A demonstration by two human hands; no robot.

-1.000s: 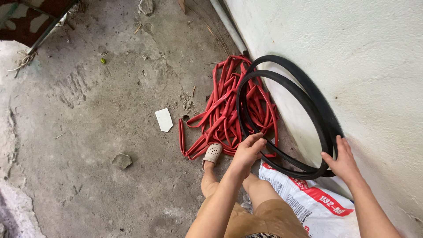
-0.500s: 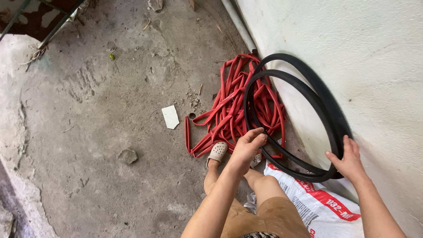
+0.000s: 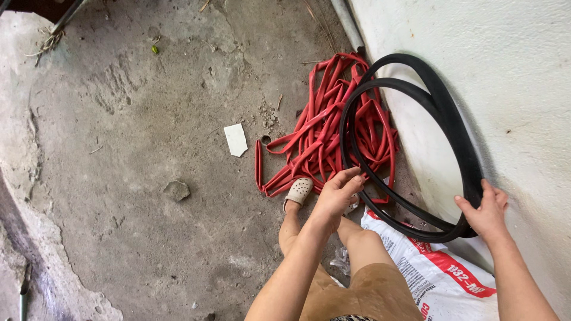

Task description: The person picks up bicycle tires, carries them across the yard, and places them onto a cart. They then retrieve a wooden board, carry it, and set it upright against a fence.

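Two black rubber tyre hoops (image 3: 452, 119) lean upright against the white wall (image 3: 511, 71). My left hand (image 3: 337, 193) pinches the lower left rim of the front hoop. My right hand (image 3: 488, 214) grips the lower right edge of the hoops, close to the wall. Behind the hoops lies a tangled pile of flat red rubber strips (image 3: 324, 137) on the concrete floor. My legs and a beige clog (image 3: 299, 190) show below my left hand.
A white printed sack (image 3: 440, 273) lies under the hoops at my right knee. A grey pipe (image 3: 348, 24) runs along the base of the wall. On the rough concrete floor (image 3: 137, 154) lie a white scrap (image 3: 236, 139) and a stone (image 3: 176, 190).
The view has shifted down and right. My right hand has slid further along the hoops' rim toward the wall. My left hand keeps its hold on the front hoop.
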